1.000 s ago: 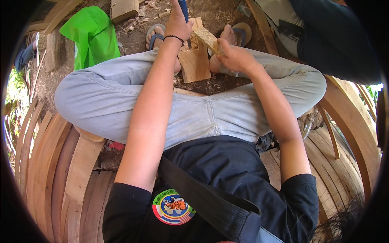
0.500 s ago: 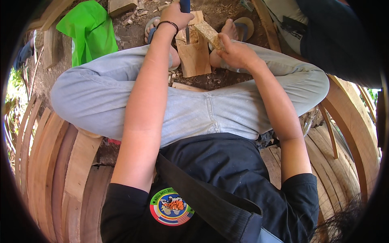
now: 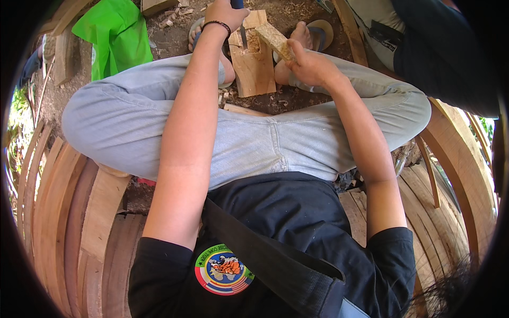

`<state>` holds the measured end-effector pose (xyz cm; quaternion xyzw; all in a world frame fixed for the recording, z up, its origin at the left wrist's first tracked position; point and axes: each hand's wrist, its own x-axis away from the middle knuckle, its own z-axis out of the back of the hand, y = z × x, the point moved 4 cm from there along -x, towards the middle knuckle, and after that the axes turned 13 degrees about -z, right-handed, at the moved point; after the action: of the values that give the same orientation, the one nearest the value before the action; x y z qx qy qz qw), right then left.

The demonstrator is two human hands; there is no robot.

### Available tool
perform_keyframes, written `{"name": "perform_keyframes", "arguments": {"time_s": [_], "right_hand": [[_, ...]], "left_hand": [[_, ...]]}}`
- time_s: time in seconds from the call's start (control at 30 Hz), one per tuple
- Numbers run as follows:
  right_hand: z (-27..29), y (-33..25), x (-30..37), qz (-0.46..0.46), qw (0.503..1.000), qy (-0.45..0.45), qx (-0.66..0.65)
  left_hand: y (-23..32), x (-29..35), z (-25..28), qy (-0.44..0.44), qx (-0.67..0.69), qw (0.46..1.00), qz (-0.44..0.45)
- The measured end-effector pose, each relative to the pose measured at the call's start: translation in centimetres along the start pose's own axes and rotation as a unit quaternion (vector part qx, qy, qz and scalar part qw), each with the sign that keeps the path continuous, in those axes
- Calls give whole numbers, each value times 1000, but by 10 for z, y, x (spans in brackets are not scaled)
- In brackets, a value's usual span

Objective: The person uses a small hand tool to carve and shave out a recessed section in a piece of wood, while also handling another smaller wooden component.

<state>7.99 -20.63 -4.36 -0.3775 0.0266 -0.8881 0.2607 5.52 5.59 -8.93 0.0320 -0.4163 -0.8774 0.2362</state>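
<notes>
My left hand [image 3: 225, 15] is closed around the blue handle of a chisel [image 3: 243, 38], close to the upper edge of the view. The chisel's blade leans slightly and its tip is in a rough recess cut into a pale wooden block [image 3: 255, 74]. This block lies on the ground between my feet. In my right hand [image 3: 313, 66] is a short, flat piece of wood [image 3: 274, 40] with a rough, worn face. Its far end hangs over the right edge of the recess, beside the chisel and apart from it.
My bent legs in light jeans [image 3: 127, 122] frame the block. A bright green bag [image 3: 117, 37] lies at the far left. Wood chips [image 3: 168, 21] litter the soil. Boards [image 3: 101, 217] surround me, and another person's dark clothing [image 3: 445, 58] shows at the upper right.
The chisel has gone from nearly upright to a slight lean, its tip higher in the recess. My left hand has shifted slightly up and left. The wood piece in my right hand has barely moved.
</notes>
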Motion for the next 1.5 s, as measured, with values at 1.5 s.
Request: {"name": "perform_keyframes", "arguments": {"time_s": [1.5], "right_hand": [[12, -19, -7, -99, 969, -69, -216]], "left_hand": [[0, -10, -10, -38, 28, 999, 7]]}}
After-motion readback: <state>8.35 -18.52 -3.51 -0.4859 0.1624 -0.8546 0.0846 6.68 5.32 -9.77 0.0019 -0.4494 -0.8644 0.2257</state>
